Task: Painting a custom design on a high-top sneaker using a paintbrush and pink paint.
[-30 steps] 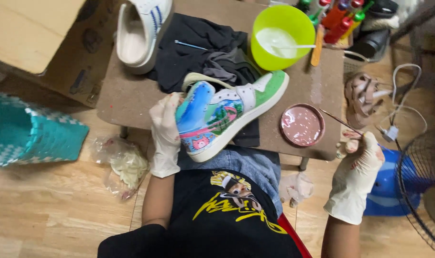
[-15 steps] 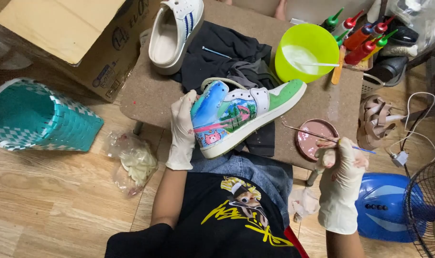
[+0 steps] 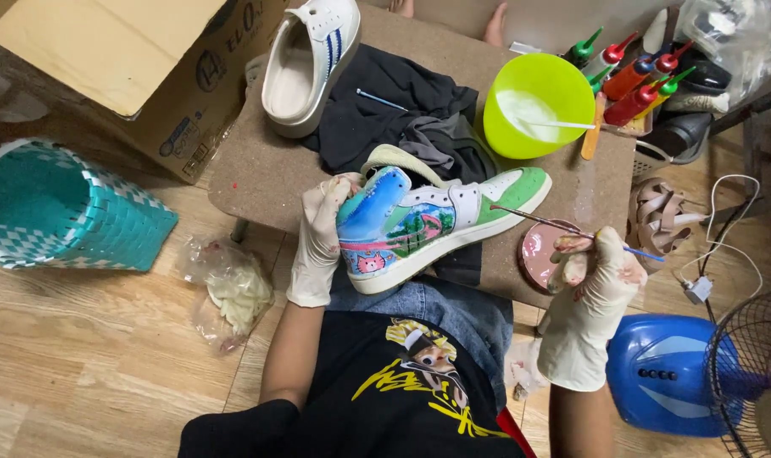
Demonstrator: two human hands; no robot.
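Note:
A white sneaker (image 3: pixel 428 225) painted with a green, blue and pink scene rests on my lap against the low table's edge. My left hand (image 3: pixel 319 239), in a pale glove, grips its heel. My right hand (image 3: pixel 590 293), also gloved, pinches a thin paintbrush (image 3: pixel 563 227) whose tip points toward the sneaker's toe, a short way from it. Just under the brush lies a round pink paint dish (image 3: pixel 538 248). A lime green bowl (image 3: pixel 538 103) with white liquid and a stick stands behind the sneaker.
A plain white sneaker (image 3: pixel 309 64) and dark cloth (image 3: pixel 385 110) lie on the brown table (image 3: pixel 258 174). Squeeze paint bottles (image 3: pixel 635 72) stand at back right. A cardboard box (image 3: pixel 122 59), teal woven basket (image 3: pixel 59 212) and plastic bag (image 3: pixel 228 284) sit left; a blue fan (image 3: pixel 699 373) right.
My right hand has risen from below the pink dish and carried the brush toward the sneaker's toe. My left hand keeps its hold on the heel. The camera view shifted.

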